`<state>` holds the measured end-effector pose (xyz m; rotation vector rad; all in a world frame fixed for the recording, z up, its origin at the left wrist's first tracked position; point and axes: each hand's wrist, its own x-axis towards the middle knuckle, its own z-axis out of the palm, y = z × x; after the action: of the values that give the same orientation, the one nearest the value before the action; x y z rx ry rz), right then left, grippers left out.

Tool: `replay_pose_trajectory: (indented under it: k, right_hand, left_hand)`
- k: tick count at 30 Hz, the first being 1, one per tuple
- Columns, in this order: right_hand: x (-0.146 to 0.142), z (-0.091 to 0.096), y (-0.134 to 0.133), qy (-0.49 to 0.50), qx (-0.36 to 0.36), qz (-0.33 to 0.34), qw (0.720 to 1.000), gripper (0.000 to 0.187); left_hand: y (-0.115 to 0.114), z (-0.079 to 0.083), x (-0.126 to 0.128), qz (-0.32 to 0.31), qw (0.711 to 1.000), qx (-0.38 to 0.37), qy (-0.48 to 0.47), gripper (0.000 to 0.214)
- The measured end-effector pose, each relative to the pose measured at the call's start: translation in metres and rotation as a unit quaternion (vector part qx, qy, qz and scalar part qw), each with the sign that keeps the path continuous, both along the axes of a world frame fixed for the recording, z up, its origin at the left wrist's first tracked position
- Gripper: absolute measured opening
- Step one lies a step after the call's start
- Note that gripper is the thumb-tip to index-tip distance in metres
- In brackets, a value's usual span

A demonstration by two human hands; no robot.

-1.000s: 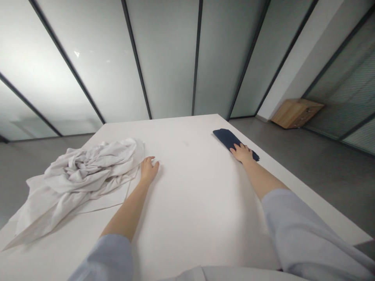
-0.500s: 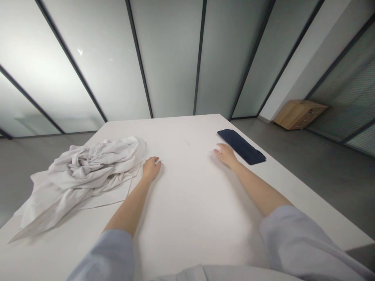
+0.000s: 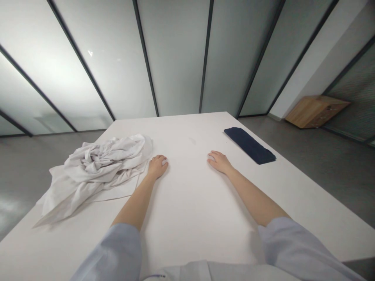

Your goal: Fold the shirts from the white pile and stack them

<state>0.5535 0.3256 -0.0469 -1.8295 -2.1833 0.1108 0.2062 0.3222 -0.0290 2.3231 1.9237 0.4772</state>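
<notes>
Two cloths and two bare hands on a white table (image 3: 187, 238). Left of frame: one crumpled white cloth (image 3: 99, 171), a corner trailing lower left. Left hand (image 3: 157, 167) just beside it, empty, fingers curled. Right hand (image 3: 219, 162) empty, flat, fingers slightly spread. Upper right: one folded navy cloth (image 3: 250, 145), long axis running upper left to lower right, near the right hand, not touching. Far right: one wooden box (image 3: 316, 111) on the floor.
</notes>
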Motion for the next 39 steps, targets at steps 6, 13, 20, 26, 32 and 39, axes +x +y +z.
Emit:
replay_pose_trajectory:
  k: [6,13,20,26,32,39]
  right_hand:
    - [0.000,0.000,0.001,0.004,0.002,0.005,1.000,0.039]
    - [-0.002,0.003,-0.001,0.008,-0.009,-0.001,1.000,0.040]
    - [-0.002,0.002,-0.001,0.008,-0.007,-0.002,1.000,0.039]
    - [0.000,-0.002,0.001,0.012,-0.002,-0.006,1.000,0.038]
    - [-0.001,-0.001,0.001,0.010,-0.002,-0.002,1.000,0.038]
    - [0.000,-0.002,0.003,0.008,0.003,0.000,1.000,0.037]
  left_hand:
    - [-0.001,0.001,0.000,-0.003,1.000,-0.004,-0.002,0.035]
    - [-0.002,0.004,0.002,0.003,1.000,-0.009,0.001,0.036]
    - [-0.004,0.006,0.002,0.001,1.000,-0.010,-0.001,0.035]
    - [-0.004,0.004,0.001,-0.002,1.000,-0.007,-0.006,0.033]
    - [-0.003,0.002,0.000,0.003,1.000,0.007,-0.030,0.036]
    - [-0.006,0.027,-0.006,0.092,0.993,0.078,-0.010,0.041]
